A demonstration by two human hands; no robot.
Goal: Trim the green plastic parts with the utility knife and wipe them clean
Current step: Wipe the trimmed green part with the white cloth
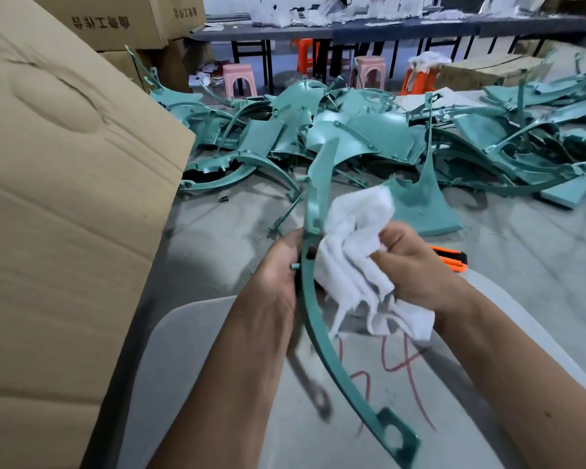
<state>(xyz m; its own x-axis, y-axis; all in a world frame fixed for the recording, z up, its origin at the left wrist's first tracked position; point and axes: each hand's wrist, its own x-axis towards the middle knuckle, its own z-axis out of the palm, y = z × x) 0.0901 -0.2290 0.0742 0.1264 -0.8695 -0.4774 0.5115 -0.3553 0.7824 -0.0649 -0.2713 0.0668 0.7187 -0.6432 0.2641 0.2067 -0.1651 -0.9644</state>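
Gripping the strip (310, 279) upright over my lap in my left hand (279, 265) while my right hand (416, 265) bunches the cloth (356, 252) against it, I risk flexing it until it slips or a tab snags the cloth

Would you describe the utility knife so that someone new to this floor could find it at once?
Start from the pile of green plastic parts on the grey floor and come toward the person. Just beyond the right hand, which grips a white cloth, lies the utility knife. It is the only orange-and-black thing on the floor there.
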